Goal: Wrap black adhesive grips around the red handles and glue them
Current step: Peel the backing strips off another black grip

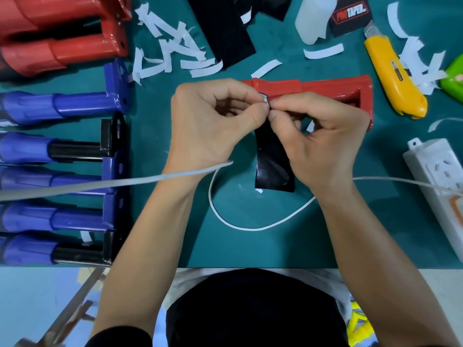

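Both grips closed: my left hand (205, 121) and right hand (323, 144) pinch the black strip's (274, 169) top corner. Red handle (325, 87) at 12 o'clock of it, on the desk (250, 249).

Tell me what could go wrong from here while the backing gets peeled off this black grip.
1. The left hand and right hand pinch only the top corner of the black grip; its loose lower part may fold and stick to itself once bared.
2. The white cable loops just below the grip, so exposed adhesive could catch it.
3. The red handle lies behind the hands, apparently unheld, and could shift when wrapping starts.
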Available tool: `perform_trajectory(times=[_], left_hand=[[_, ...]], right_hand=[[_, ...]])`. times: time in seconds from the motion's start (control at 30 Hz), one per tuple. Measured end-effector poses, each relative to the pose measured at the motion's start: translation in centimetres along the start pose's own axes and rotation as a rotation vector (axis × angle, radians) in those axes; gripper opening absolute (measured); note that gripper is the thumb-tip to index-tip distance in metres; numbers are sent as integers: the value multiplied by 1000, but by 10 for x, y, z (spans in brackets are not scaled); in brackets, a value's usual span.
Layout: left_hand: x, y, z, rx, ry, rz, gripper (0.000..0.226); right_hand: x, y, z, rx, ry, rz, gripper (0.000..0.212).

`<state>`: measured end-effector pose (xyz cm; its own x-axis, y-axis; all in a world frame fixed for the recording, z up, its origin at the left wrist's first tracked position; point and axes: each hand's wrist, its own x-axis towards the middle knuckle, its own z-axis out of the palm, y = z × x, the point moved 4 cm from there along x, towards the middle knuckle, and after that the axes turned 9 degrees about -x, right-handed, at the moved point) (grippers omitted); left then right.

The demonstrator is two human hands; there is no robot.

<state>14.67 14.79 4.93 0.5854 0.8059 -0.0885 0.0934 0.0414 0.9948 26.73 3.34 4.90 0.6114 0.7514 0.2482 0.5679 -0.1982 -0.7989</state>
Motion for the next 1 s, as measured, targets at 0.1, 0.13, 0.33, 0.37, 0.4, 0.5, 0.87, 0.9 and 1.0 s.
perform_trajectory(times=[0.1, 0.13, 0.33, 0.37, 0.4, 0.5, 0.87, 0.9, 1.0], left_hand=[[1, -1, 0, 9, 15, 10, 20], [1, -1, 0, 14, 21, 17, 21], [-1, 0, 0, 67, 69, 68, 25], [-2, 2, 0, 85, 69, 95, 27], [-3, 4, 0, 112, 68, 128, 28], [-8, 11, -1, 252, 79, 263, 31], [-11, 8, 3, 369, 144, 395, 15], [-10, 8, 3, 348, 148, 355, 17], [-7, 5, 2, 219, 130, 223, 20]], right_hand=[[-1, -3, -1, -65, 9, -48, 10], [-1, -4, -1, -80, 7, -62, 10], [0, -1, -2, -4, -31, -41, 9], [1, 0, -2, 8, -36, -43, 9], [1, 0, -3, 23, -40, -45, 10], [3, 2, -2, 71, -51, -28, 10], [4, 5, 4, 138, -108, -23, 12], [4, 5, 5, 146, -112, -16, 13], [5, 6, 7, 200, -141, 22, 15]])
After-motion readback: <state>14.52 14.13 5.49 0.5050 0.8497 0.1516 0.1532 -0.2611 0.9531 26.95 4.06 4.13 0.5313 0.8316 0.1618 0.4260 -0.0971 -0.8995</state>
